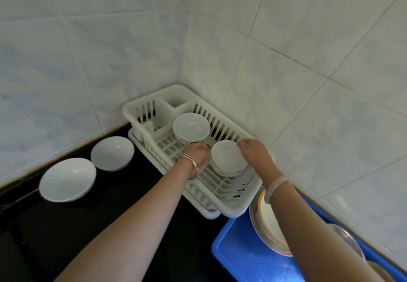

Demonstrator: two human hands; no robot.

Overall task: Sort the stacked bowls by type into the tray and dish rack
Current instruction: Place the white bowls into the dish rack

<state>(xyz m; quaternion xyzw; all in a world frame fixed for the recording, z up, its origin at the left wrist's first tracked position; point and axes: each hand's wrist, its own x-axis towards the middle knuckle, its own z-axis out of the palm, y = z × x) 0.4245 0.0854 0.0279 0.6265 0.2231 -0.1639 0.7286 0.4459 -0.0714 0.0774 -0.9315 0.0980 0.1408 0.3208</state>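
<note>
A white plastic dish rack (141, 109) sits in the tiled corner. Inside it a small stack of white bowls (226, 157) stands near the front, and my left hand (197, 153) and my right hand (253, 149) grip its rim from either side. Behind it in the rack is a gold-rimmed white bowl (191, 126). A blue tray (233, 248) at the lower right holds a colour-rimmed bowl (267, 226) and metal dishes (346, 238), partly hidden by my right arm.
Two wide white bowls (112, 153) (68, 179) rest on the black counter (66, 226) left of the rack. Tiled walls close in behind and to the right. The rack stands on a white drip tray (209, 213).
</note>
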